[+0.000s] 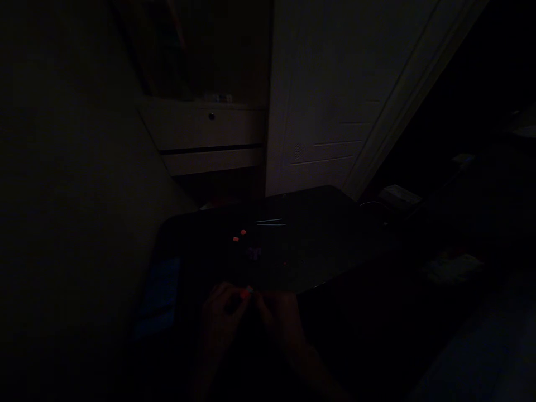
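Note:
The scene is very dark. My left hand point(224, 310) and my right hand point(280, 315) meet over the near edge of a dark table point(326, 234). Their fingertips pinch together on a tiny orange piece point(246, 291). Two more small orange pieces point(239, 235) lie farther back on the table. Beside them lies a thin pale tool like tweezers point(270, 222). A faint purplish bit point(253, 252) rests between those and my hands.
A pale drawer unit with a knob point(211, 131) stands behind the table, next to a white door point(335, 111). A blue object point(161, 293) sits at the table's left edge. Dim boxes and clutter point(400, 195) lie to the right.

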Demonstrator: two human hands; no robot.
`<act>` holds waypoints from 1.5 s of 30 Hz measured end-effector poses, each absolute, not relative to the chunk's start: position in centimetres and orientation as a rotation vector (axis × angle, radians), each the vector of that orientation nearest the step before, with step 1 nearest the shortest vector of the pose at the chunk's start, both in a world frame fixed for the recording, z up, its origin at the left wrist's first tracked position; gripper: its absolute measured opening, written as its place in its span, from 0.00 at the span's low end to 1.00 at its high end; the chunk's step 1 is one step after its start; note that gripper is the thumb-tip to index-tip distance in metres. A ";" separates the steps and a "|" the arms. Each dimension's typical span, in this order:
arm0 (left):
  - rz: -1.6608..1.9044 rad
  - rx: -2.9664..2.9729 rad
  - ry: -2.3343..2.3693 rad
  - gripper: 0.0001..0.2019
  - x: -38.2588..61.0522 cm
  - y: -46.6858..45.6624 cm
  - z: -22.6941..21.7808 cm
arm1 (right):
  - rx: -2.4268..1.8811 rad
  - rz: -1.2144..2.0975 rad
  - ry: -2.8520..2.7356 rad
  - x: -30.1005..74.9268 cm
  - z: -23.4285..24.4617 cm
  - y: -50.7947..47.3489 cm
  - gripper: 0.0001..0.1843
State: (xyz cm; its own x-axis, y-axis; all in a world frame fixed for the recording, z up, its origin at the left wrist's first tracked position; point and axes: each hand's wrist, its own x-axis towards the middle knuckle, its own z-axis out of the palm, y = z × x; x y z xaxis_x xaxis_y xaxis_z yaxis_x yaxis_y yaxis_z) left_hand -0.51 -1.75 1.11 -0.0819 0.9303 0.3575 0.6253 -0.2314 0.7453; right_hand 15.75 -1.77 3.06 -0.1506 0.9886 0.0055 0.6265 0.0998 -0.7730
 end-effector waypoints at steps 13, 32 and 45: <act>1.219 1.845 1.691 0.16 -0.5 -1.7 1.1 | -1.650 0.709 -1.998 16.3 3.2 -1.6 0.18; 1.229 1.746 1.698 0.09 -0.3 -1.6 1.0 | -1.560 0.842 -1.816 16.2 2.7 -2.1 0.19; 1.103 1.806 1.562 0.11 -1.3 -2.0 0.8 | -1.514 0.869 -1.789 16.6 2.4 -2.9 0.19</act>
State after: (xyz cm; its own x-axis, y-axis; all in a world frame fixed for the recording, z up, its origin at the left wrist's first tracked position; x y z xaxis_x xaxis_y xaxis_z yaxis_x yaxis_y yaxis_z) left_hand -1.33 -1.98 0.79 0.0103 0.9686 0.2484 0.5579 -0.2117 0.8025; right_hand 16.57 -2.93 2.43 -0.1399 0.9889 0.0500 0.5722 0.1219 -0.8110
